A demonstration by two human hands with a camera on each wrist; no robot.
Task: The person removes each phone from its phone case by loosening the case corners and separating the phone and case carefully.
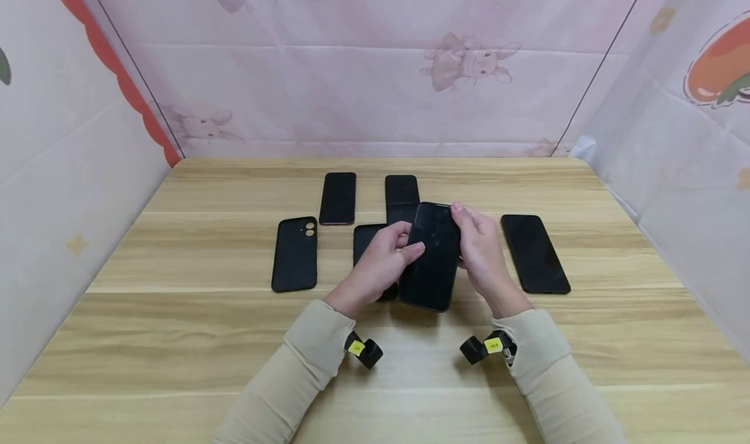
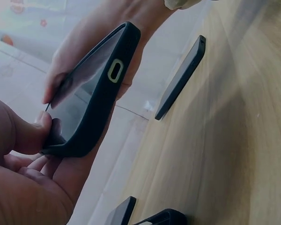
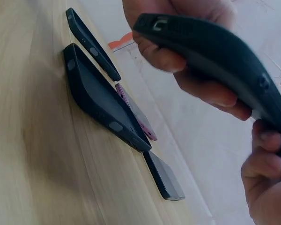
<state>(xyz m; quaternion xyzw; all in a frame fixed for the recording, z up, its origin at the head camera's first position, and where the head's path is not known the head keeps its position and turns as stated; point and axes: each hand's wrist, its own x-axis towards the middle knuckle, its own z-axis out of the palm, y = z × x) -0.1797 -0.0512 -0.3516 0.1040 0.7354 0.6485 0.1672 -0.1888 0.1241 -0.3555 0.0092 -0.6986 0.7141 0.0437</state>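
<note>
A dark phone in a black case (image 1: pixel 435 262) is held up over the table between both hands, screen facing up. Along its left edge, my left hand (image 1: pixel 377 263) pinches it, thumb on the screen side and fingers behind. My right hand (image 1: pixel 484 256) grips the upper right edge, thumb near the top corner. In the left wrist view, the case's end (image 2: pixel 114 70) shows a port cutout, and its rim stands around the glossy screen. The right wrist view catches the case's underside (image 3: pixel 210 47) with fingers of both hands curled beneath.
A black case with camera holes (image 1: pixel 295 255) lies at the left. Another open case (image 1: pixel 366 235) sits partly hidden under my left hand. Behind are a phone with a reddish edge (image 1: pixel 338 198) and a black phone (image 1: pixel 402 193). One more black phone (image 1: pixel 536 254) lies at the right.
</note>
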